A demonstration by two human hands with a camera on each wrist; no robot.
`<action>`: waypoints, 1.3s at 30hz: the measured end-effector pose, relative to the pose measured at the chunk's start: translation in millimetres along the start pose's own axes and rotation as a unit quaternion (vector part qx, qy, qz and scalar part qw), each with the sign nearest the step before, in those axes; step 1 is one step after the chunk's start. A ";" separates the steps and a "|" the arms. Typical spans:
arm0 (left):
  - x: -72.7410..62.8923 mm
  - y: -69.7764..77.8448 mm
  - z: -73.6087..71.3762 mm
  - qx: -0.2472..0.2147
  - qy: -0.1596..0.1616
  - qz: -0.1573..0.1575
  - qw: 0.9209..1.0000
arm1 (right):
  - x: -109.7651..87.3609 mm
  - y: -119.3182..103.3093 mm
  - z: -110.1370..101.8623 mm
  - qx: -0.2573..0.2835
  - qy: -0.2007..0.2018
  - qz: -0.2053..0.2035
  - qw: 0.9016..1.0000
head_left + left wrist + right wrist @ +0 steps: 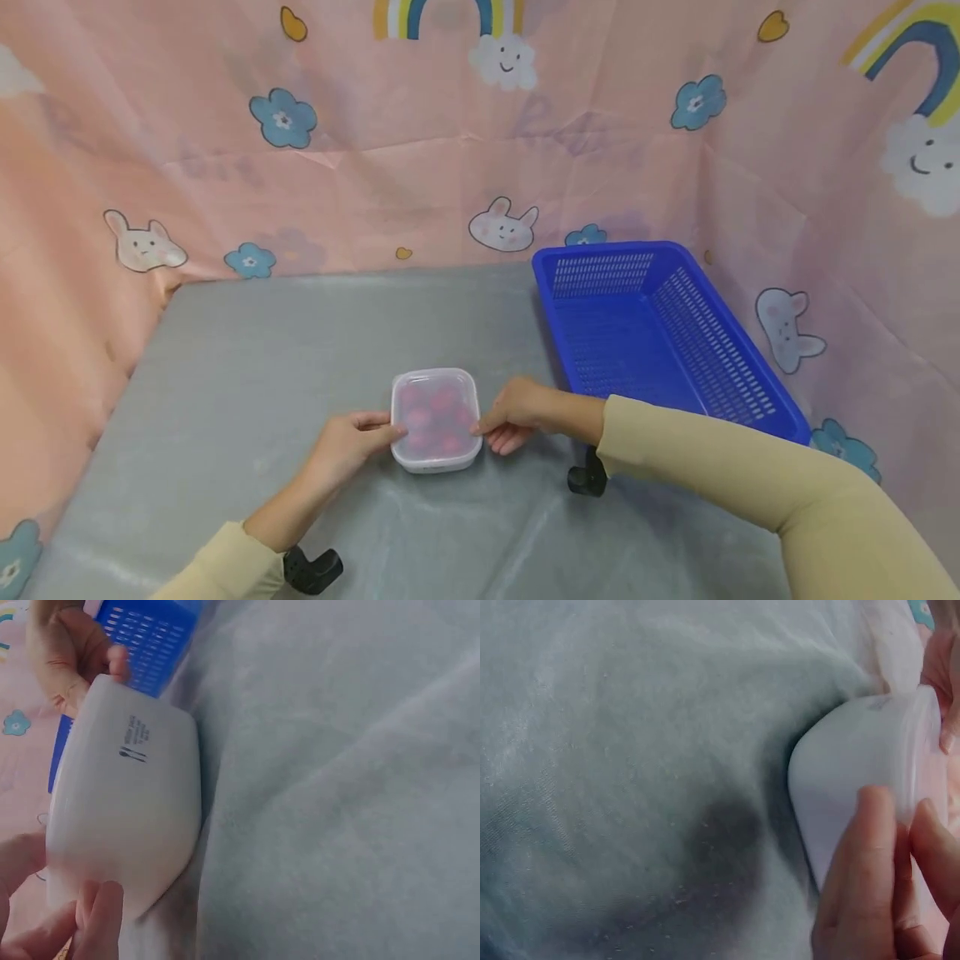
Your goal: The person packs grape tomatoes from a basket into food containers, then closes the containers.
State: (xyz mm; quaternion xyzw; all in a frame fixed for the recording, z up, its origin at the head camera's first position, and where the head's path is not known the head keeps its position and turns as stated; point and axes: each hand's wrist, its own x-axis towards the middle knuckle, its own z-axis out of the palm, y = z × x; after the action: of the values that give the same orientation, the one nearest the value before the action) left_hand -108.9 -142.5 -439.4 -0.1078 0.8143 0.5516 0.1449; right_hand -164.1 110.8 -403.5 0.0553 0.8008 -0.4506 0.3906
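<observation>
A white plastic food container (435,460) sits on the grey table cover in the middle of the head view. Through its translucent lid (437,408) several round, pinkish-red pieces show dimly. My left hand (343,446) pinches the container's left side, thumb over the lid's edge and fingers against the wall. On the opposite side my right hand (517,414) pinches the rim between thumb and fingers. Dark print with a small fork-and-spoon mark (133,754) is on the wall in the left wrist view. In the right wrist view fingers (874,847) lie along the wall.
A blue perforated plastic basket (600,337) stands behind and beside the right forearm, against the pink patterned cloth (420,183) that hangs round the back and sides. Grey sheeting (300,333) with soft creases covers the table. Black wrist-camera mounts (311,571) hang below both wrists.
</observation>
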 end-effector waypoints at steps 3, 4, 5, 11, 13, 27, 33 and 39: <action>2.5 2.4 1.8 0.031 0.012 0.024 0.999 | 1.0 0.4 0.2 0.001 0.016 -0.005 1.000; 3.5 2.4 2.2 0.038 0.015 0.028 0.999 | 1.1 1.0 0.5 0.004 0.019 -0.006 1.000; 4.2 2.4 2.6 0.040 0.016 0.030 0.999 | 1.1 1.8 0.9 0.005 0.021 -0.007 1.000; -2.4 -4.0 6.4 -0.012 0.014 0.006 1.000 | -3.4 9.6 5.7 0.022 0.019 -0.022 0.999; -8.4 -6.6 7.8 -0.027 0.013 -0.002 1.000 | -6.7 12.3 8.1 0.027 0.013 -0.023 0.999; -20.3 -3.7 10.3 -0.032 0.003 -0.007 0.999 | -16.5 18.1 11.9 0.042 -0.003 -0.031 0.999; -17.3 -9.1 3.8 -0.035 -0.016 -0.018 0.999 | -14.8 17.8 11.7 0.043 -0.024 -0.037 0.998; -4.3 -3.3 -19.0 0.003 0.002 0.006 1.000 | -14.3 10.5 -13.1 0.064 -0.030 -0.089 0.993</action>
State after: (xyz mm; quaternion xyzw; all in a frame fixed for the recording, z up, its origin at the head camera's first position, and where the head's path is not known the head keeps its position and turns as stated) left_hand -106.0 -161.3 -434.1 -0.1040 0.8169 0.5497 0.1404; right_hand -157.2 130.8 -397.2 -0.0051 0.7597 -0.5358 0.3684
